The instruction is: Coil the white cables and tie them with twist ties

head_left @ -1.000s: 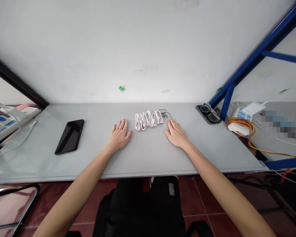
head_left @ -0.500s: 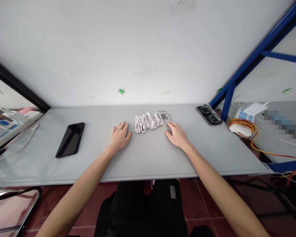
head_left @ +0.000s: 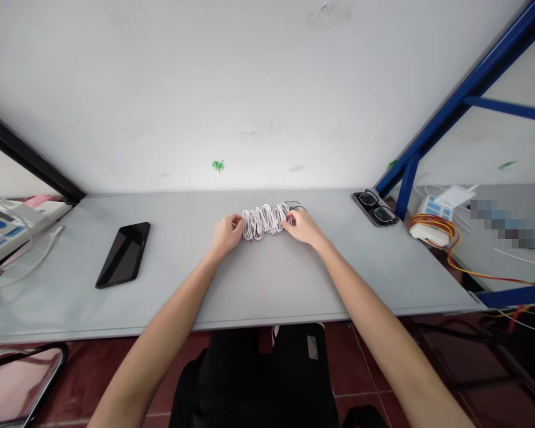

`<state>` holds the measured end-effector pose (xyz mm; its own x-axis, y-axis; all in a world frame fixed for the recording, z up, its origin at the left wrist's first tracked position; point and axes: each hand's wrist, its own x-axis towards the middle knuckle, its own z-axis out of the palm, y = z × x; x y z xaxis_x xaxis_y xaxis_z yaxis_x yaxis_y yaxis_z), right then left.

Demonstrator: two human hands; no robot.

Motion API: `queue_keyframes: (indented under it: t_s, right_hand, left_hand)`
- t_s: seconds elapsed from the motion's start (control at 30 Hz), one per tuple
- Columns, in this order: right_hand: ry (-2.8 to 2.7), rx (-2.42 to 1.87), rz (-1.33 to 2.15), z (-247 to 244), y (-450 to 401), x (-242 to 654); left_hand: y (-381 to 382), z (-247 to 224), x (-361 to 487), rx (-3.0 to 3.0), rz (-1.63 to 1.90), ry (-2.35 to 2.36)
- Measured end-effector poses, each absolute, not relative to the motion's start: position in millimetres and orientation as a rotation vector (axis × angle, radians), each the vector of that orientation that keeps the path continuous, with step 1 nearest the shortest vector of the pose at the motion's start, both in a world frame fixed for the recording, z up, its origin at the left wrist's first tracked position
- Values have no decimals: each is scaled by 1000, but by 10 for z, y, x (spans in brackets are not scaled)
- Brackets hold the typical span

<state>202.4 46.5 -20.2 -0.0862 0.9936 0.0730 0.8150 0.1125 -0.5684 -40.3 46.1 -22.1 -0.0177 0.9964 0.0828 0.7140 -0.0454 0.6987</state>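
Several coiled white cables [head_left: 264, 222] stand side by side in a row on the grey table [head_left: 267, 279]. My left hand [head_left: 228, 234] is at the row's left end, its thumb and fingers curled closed on the end coil. At the right end, my right hand [head_left: 304, 227] pinches the last coil between thumb and fingers. Thin black ties [head_left: 297, 205] lie just behind my right hand, partly hidden by it. Small connector ends show along the front of the coils.
To the left lies a black phone [head_left: 123, 254]. Dark glasses [head_left: 376, 207] rest on a dark case at the back right. Power strips [head_left: 9, 232] and wires sit at far left, and a white plug block [head_left: 432, 229] wound with coloured wires at far right. A blue frame [head_left: 410, 184] stands nearby.
Both hands have gone from lying flat beside the cables to closing on the row's two ends. My left hand moved right and my right hand moved left.
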Motion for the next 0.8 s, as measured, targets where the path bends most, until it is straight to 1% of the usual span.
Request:
queue_keyframes:
  t_s: [0.13, 0.37, 0.6, 0.8]
  right_hand:
    - [-1965, -1799, 493, -219, 453, 1983]
    - [-1942, -1817, 369, -335, 391, 1984]
    - [-1894, -1790, 376, -356, 391, 2010]
    - [-1949, -1870, 358, -305, 338, 1960]
  left_hand:
    - [430, -242, -455, 1827, 857, 1689]
    - [403, -175, -416, 1751, 946, 1686]
    - [345, -133, -401, 1697, 1064, 1652]
    - [342, -150, -394, 1695, 1072, 1659]
